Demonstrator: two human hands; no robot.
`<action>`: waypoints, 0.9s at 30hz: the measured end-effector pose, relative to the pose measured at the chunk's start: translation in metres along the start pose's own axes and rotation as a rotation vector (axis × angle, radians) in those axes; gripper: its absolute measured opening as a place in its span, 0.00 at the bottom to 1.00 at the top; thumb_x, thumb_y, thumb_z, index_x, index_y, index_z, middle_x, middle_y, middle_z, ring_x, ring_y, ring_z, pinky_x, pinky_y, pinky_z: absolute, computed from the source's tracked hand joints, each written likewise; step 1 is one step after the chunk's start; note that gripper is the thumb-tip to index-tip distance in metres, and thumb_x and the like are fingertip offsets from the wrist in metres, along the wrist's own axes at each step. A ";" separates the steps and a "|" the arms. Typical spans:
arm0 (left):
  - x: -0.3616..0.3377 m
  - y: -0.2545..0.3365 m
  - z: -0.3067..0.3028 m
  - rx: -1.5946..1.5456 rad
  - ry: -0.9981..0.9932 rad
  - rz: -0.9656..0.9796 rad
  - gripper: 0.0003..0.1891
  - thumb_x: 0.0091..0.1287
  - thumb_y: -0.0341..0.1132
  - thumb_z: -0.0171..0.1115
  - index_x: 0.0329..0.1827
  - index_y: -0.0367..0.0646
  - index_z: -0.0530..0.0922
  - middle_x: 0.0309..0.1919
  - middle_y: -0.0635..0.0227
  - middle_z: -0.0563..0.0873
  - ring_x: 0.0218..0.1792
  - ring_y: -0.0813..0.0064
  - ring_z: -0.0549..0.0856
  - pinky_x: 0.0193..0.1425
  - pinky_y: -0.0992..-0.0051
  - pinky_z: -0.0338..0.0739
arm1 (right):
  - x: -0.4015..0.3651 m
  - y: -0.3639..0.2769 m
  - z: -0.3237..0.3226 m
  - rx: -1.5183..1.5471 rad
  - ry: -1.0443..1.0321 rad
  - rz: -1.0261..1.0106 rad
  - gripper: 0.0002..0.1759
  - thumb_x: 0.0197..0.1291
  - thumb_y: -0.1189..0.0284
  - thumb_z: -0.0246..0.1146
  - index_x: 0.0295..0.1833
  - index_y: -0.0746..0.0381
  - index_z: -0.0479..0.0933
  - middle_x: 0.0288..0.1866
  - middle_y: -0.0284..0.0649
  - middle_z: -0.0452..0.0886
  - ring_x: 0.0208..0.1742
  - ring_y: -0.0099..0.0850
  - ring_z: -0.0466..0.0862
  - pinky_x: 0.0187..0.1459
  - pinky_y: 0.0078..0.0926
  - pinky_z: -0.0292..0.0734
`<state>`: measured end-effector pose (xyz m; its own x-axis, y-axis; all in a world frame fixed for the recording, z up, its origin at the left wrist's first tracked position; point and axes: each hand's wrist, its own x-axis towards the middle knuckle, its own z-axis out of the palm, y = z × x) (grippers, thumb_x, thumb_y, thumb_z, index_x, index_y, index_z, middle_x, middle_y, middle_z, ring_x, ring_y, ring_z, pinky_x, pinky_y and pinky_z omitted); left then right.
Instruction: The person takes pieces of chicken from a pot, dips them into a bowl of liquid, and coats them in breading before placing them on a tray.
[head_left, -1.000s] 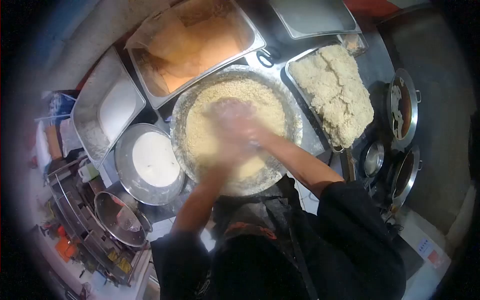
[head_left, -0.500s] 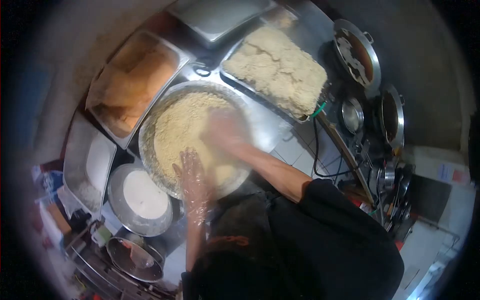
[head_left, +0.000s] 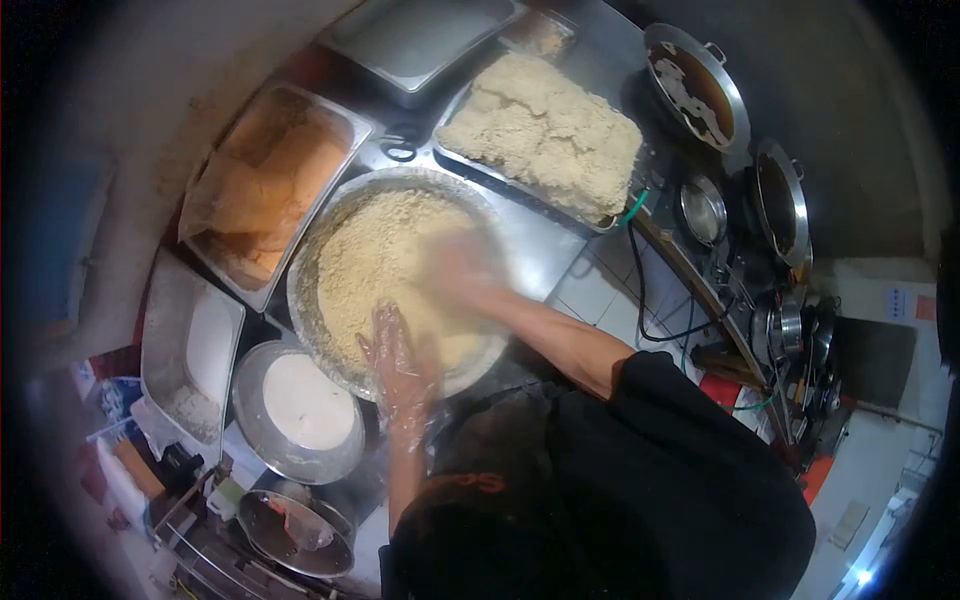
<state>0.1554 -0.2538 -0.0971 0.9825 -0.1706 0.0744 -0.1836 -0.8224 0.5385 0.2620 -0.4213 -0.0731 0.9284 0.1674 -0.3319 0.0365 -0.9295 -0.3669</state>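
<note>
A large round metal bowl (head_left: pixel 302 318) holds a pale yellow, crumbly coating mix (head_left: pixel 365 250). My left hand (head_left: pixel 402 365), in a clear plastic glove, rests at the bowl's near side. Its fingers are extended over the mix, apart and holding nothing that shows. My right hand (head_left: pixel 462 268) is over the right half of the bowl, at or in the mix. Motion smears its fingers, so I cannot make out their shape or whether they hold anything.
Beyond the bowl stands a tray heaped with crumb-coated food (head_left: pixel 545 140). An orange-powder pan (head_left: pixel 275 180), a white-powder pan (head_left: pixel 200 350) and a bowl of white batter (head_left: pixel 310 400) sit left. Pans of dark liquid (head_left: pixel 700 90) stand right, past a black hose (head_left: pixel 645 310).
My right hand stays over the bowl, blurred by motion in both frames. My left hand keeps its place at the near rim. The whole view has shifted slightly.
</note>
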 end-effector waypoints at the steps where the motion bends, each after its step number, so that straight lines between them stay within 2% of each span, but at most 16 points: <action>1: 0.000 -0.001 0.002 -0.013 0.015 -0.016 0.32 0.69 0.37 0.64 0.75 0.35 0.69 0.72 0.46 0.74 0.75 0.49 0.70 0.83 0.47 0.47 | 0.001 0.000 -0.003 0.043 -0.034 0.013 0.13 0.58 0.68 0.62 0.38 0.64 0.87 0.40 0.52 0.88 0.46 0.49 0.88 0.54 0.46 0.79; 3: 0.000 -0.005 0.005 -0.026 0.041 -0.047 0.31 0.69 0.37 0.64 0.74 0.35 0.69 0.71 0.46 0.75 0.75 0.48 0.71 0.83 0.47 0.47 | 0.000 0.003 -0.003 0.076 -0.076 0.009 0.13 0.58 0.66 0.62 0.38 0.63 0.87 0.40 0.52 0.88 0.46 0.49 0.88 0.54 0.46 0.79; 5: -0.002 -0.011 0.007 -0.064 0.041 -0.023 0.33 0.71 0.40 0.61 0.77 0.36 0.67 0.75 0.50 0.70 0.78 0.53 0.67 0.81 0.39 0.48 | -0.002 0.011 0.013 0.162 0.090 -0.062 0.17 0.63 0.59 0.64 0.46 0.61 0.86 0.48 0.50 0.87 0.53 0.47 0.85 0.60 0.44 0.76; 8: -0.003 -0.017 0.011 -0.078 0.056 -0.060 0.32 0.70 0.40 0.61 0.76 0.38 0.68 0.75 0.50 0.71 0.78 0.52 0.67 0.81 0.39 0.48 | 0.046 0.074 0.173 0.474 0.414 -0.226 0.24 0.65 0.51 0.66 0.56 0.58 0.81 0.59 0.48 0.82 0.60 0.46 0.80 0.65 0.42 0.73; 9: -0.003 -0.014 0.007 -0.077 0.068 -0.076 0.32 0.70 0.40 0.61 0.76 0.38 0.68 0.75 0.50 0.71 0.78 0.52 0.67 0.81 0.39 0.48 | 0.041 0.067 0.159 0.472 0.403 -0.242 0.24 0.65 0.51 0.66 0.56 0.58 0.81 0.59 0.48 0.82 0.60 0.46 0.80 0.65 0.42 0.73; 11: -0.002 -0.005 -0.004 -0.167 0.154 -0.062 0.30 0.68 0.33 0.64 0.72 0.33 0.71 0.69 0.44 0.76 0.75 0.48 0.71 0.83 0.47 0.48 | 0.019 0.043 0.095 1.093 0.032 -0.179 0.28 0.67 0.48 0.65 0.62 0.58 0.77 0.64 0.46 0.77 0.64 0.44 0.76 0.68 0.42 0.70; 12: -0.002 -0.008 -0.002 -0.164 0.166 -0.078 0.30 0.68 0.33 0.64 0.72 0.33 0.71 0.69 0.44 0.76 0.75 0.48 0.71 0.83 0.47 0.48 | 0.016 0.033 0.074 1.088 0.015 -0.192 0.28 0.67 0.48 0.65 0.62 0.58 0.77 0.64 0.46 0.77 0.64 0.44 0.76 0.68 0.42 0.70; 14: -0.006 -0.015 0.003 -0.145 0.190 -0.035 0.29 0.68 0.33 0.64 0.72 0.32 0.71 0.69 0.45 0.77 0.74 0.49 0.71 0.83 0.47 0.49 | 0.013 0.020 0.045 0.095 0.031 -0.211 0.27 0.68 0.49 0.65 0.61 0.57 0.77 0.62 0.45 0.79 0.66 0.42 0.76 0.69 0.43 0.70; 18: -0.005 -0.011 0.000 -0.163 0.243 -0.047 0.29 0.68 0.33 0.64 0.72 0.34 0.71 0.69 0.47 0.77 0.74 0.50 0.71 0.83 0.47 0.49 | 0.006 0.023 0.016 0.119 0.094 -0.229 0.27 0.70 0.48 0.63 0.60 0.60 0.76 0.59 0.43 0.80 0.62 0.37 0.79 0.64 0.39 0.76; 20: -0.007 -0.014 0.001 -0.167 0.253 -0.045 0.29 0.68 0.33 0.64 0.72 0.35 0.72 0.70 0.48 0.77 0.75 0.50 0.71 0.83 0.48 0.49 | 0.005 0.022 0.000 0.647 -0.132 -0.144 0.30 0.71 0.47 0.62 0.60 0.63 0.75 0.55 0.43 0.79 0.57 0.37 0.83 0.58 0.36 0.82; 21: -0.008 -0.015 0.001 -0.161 0.259 -0.060 0.29 0.68 0.33 0.64 0.72 0.35 0.72 0.70 0.48 0.77 0.75 0.50 0.71 0.83 0.48 0.49 | 0.001 0.020 -0.001 0.646 -0.145 -0.154 0.30 0.71 0.47 0.62 0.60 0.63 0.75 0.55 0.43 0.79 0.57 0.37 0.83 0.58 0.36 0.82; 23: -0.007 -0.014 0.004 -0.163 0.265 -0.103 0.29 0.68 0.33 0.64 0.72 0.35 0.72 0.70 0.48 0.76 0.75 0.51 0.71 0.83 0.48 0.49 | -0.011 0.019 -0.003 1.495 -0.071 -0.053 0.31 0.72 0.46 0.60 0.62 0.64 0.72 0.55 0.45 0.77 0.53 0.38 0.85 0.57 0.34 0.84; 24: -0.006 -0.014 0.004 -0.165 0.272 -0.108 0.29 0.68 0.33 0.64 0.72 0.35 0.72 0.70 0.48 0.76 0.75 0.51 0.71 0.83 0.48 0.49 | -0.004 0.026 -0.007 1.163 -0.076 -0.129 0.32 0.73 0.47 0.60 0.65 0.64 0.70 0.56 0.46 0.75 0.56 0.42 0.85 0.61 0.38 0.83; 27: -0.006 -0.012 0.001 -0.189 0.274 -0.107 0.29 0.68 0.33 0.64 0.72 0.35 0.72 0.71 0.48 0.76 0.75 0.51 0.71 0.83 0.48 0.50 | -0.005 0.039 -0.027 0.982 -0.136 -0.210 0.34 0.73 0.45 0.59 0.67 0.65 0.69 0.59 0.45 0.74 0.57 0.40 0.85 0.61 0.37 0.83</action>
<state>0.1520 -0.2433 -0.1047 0.9724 0.0841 0.2178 -0.0955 -0.7081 0.6997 0.2688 -0.4668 -0.0627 0.8857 0.3895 -0.2526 -0.1833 -0.2065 -0.9611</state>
